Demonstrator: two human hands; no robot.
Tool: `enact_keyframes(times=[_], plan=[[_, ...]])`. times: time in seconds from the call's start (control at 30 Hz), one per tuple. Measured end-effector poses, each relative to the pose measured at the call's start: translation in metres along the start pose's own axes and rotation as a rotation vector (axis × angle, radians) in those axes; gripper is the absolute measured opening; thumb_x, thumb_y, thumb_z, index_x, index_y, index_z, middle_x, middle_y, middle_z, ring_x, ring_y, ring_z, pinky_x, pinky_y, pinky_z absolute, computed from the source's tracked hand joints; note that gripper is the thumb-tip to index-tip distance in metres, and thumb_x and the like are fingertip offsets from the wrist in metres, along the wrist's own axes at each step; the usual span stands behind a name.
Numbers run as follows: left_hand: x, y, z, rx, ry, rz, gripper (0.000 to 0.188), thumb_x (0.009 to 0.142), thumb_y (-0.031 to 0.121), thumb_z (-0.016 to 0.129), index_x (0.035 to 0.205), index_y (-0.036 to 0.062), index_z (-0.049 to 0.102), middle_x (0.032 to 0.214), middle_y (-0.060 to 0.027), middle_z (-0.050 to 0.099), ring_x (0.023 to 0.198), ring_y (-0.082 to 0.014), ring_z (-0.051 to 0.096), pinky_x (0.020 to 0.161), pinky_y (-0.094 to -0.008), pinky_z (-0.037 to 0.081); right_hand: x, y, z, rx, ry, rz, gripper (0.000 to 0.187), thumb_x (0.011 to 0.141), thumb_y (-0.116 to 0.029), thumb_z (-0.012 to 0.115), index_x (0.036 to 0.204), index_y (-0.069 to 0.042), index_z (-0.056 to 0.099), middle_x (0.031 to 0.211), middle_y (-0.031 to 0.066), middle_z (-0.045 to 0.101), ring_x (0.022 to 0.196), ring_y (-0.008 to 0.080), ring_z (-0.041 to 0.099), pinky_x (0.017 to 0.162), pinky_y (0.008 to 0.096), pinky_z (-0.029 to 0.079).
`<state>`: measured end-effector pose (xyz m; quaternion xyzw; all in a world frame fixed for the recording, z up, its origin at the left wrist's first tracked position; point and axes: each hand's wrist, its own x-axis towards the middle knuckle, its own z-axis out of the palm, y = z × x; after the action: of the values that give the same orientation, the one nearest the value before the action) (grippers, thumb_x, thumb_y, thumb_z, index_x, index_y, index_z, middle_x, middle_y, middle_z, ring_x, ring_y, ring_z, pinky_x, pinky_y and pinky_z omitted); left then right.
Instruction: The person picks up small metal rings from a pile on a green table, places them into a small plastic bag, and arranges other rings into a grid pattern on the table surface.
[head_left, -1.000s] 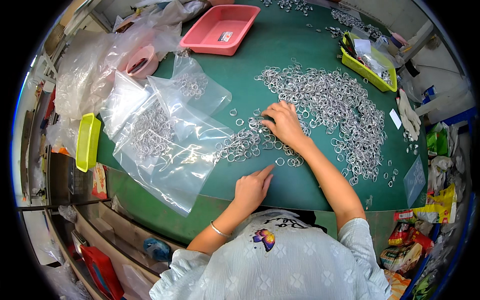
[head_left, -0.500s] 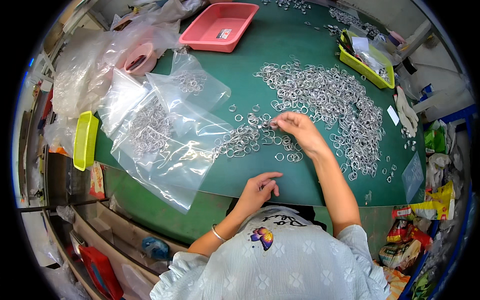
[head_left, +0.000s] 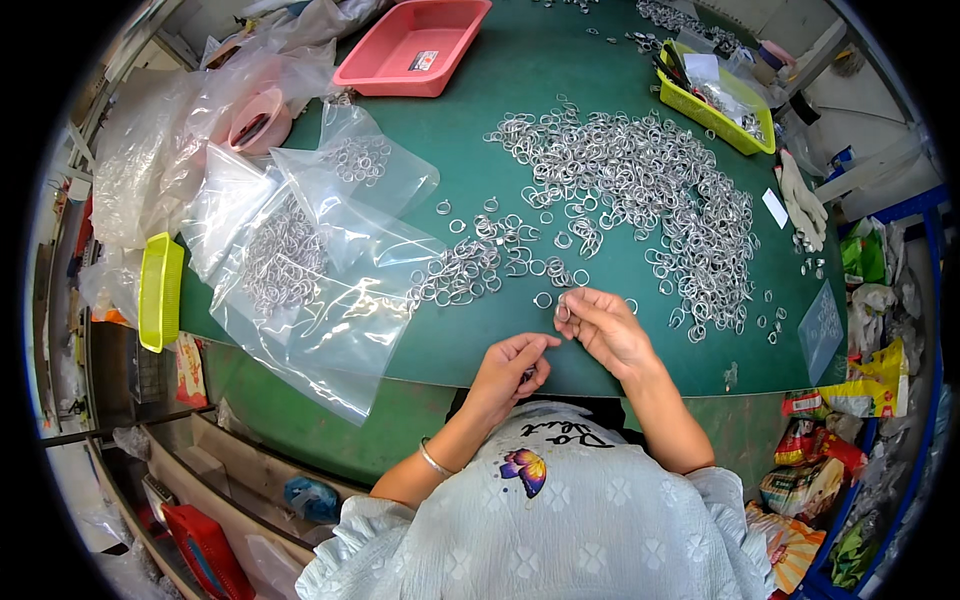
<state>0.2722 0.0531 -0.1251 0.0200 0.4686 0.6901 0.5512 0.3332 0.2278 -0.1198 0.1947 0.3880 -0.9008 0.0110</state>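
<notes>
My right hand (head_left: 612, 332) pinches a small silver metal ring (head_left: 563, 313) between thumb and fingertips, just above the table's near edge. Close beside it on the left, my left hand (head_left: 508, 374) is curled closed; a glint shows within its fingers, but what it holds cannot be made out. A small pile of silver rings (head_left: 462, 272) lies beyond my left hand, with a few loose rings between it and my right hand. A much larger heap of rings (head_left: 640, 170) spreads across the table farther off and to the right.
Clear plastic bags (head_left: 330, 310) with rings inside lie at the left, overhanging the table edge. A pink tray (head_left: 410, 75) and a yellow-green basket (head_left: 735, 130) stand at the back. Another yellow-green basket (head_left: 160, 292) is at far left, a glove (head_left: 802, 205) at right.
My right hand has drawn back from the small pile toward my body, carrying a ring close to my left hand. My left hand's fingers have curled in more.
</notes>
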Motion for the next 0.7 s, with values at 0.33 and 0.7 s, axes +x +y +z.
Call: enact_keyframes(times=[0.33,0.7], plan=[[-0.007,-0.005,0.005,-0.272,-0.010,-0.285,0.033,0.097,0.031,0.049,0.110,0.0036,0.060,0.097,-0.0068,0.066,0.081,-0.0120,0.064,0.064,-0.0208,0.050,-0.023,0.009,0.009,-1.363,0.037,-0.696,0.006,0.084,-0.008,0.065,0.084,-0.002,0.067,0.079,0.0037,0.061,0.065,0.0096,0.049,0.062,0.0248,0.041],[-0.001,-0.029,0.000,0.558,0.110,0.344,0.020,0.091,0.014,0.058,0.106,0.0010,0.062,0.076,-0.0050,0.063,0.062,-0.0108,0.052,0.051,-0.0252,0.041,-0.013,0.007,-0.009,-1.554,0.331,-0.731,0.024,0.074,-0.004,0.068,0.097,-0.007,0.067,0.098,0.0065,0.057,0.090,0.0258,0.051,0.075,0.0361,0.041]])
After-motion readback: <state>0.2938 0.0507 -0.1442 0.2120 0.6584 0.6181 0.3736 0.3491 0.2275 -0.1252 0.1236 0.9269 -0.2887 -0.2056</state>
